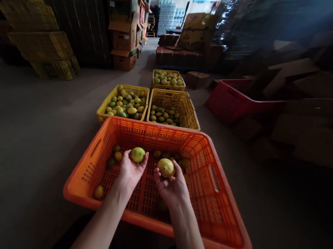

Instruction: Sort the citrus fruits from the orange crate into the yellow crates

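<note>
Over the orange crate (144, 218), my left hand (132, 168) holds a greenish-yellow fruit (137, 154) on its upturned fingers. My right hand (172, 182) grips a yellow fruit (166, 167), fingers curled round its sides. The two hands are apart, at about the same height. Inside the crate, several loose fruits lie near its far wall, among them a yellow one (118, 156) left of my left hand. Another yellow fruit (98, 192) rests in the near left corner. My forearms hide part of the crate floor.
Beyond the orange crate stand yellow crates of fruit, one at left (100, 111), one at right (194, 113) and one farther back (167, 87). A red bin (226, 103) with cardboard is at right. Stacked yellow crates (41, 44) and cardboard boxes (123, 40) stand at left.
</note>
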`<action>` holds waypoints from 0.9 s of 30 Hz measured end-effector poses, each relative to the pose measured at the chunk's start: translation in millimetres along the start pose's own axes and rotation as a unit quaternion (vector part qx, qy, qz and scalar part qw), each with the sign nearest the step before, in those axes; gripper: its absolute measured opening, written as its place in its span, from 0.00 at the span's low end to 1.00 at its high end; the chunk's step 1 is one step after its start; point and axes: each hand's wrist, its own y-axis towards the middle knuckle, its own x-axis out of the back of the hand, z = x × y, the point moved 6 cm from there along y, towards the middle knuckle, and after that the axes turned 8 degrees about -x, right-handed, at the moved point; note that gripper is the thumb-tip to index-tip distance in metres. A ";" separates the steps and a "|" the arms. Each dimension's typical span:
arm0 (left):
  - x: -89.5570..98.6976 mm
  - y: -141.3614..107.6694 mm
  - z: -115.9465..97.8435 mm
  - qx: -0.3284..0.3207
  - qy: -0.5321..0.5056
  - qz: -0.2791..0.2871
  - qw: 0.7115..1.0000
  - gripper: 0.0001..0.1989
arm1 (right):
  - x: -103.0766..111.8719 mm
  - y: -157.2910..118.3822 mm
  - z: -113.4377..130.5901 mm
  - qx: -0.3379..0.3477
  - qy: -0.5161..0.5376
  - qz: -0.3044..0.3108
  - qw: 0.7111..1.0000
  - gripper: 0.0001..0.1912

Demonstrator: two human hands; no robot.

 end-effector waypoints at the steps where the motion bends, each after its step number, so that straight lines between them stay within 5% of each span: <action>1: -0.6 0.0 -0.2 -0.005 0.001 0.004 1.000 0.07 | -0.6 -1.4 -0.4 -0.003 0.002 -0.001 1.000 0.11; 7: -6.0 -0.8 6.2 -0.042 0.109 0.061 0.991 0.03 | 0.0 1.3 0.7 0.025 -0.014 0.019 0.999 0.11; 11: -22.6 -15.1 -11.0 -0.254 0.220 0.148 0.930 0.18 | -1.3 3.0 6.8 0.131 -0.066 0.038 0.988 0.15; 14: -31.3 -29.0 -18.8 -0.332 0.247 0.180 0.892 0.23 | -3.4 -6.3 14.5 0.252 -0.145 0.015 0.957 0.23; 17: -32.7 -35.0 -20.1 -0.336 0.253 0.181 0.889 0.22 | -11.0 -23.6 23.0 0.376 -0.239 0.001 0.895 0.27; 20: -33.9 -39.5 -23.0 -0.376 0.293 0.184 0.860 0.22 | -18.6 -34.1 25.9 0.418 -0.294 0.015 0.859 0.28; 22: -33.3 -39.8 -25.1 -0.391 0.302 0.177 0.851 0.22 | -19.7 -35.6 26.7 0.417 -0.304 0.017 0.857 0.29; 24: -31.1 -35.5 -24.3 -0.357 0.277 0.173 0.875 0.22 | -18.3 -33.5 26.8 0.402 -0.303 0.010 0.864 0.29; 27: -30.9 -28.4 -17.5 -0.260 0.247 0.199 0.912 0.21 | -12.5 -24.2 23.7 0.326 -0.240 0.008 0.914 0.27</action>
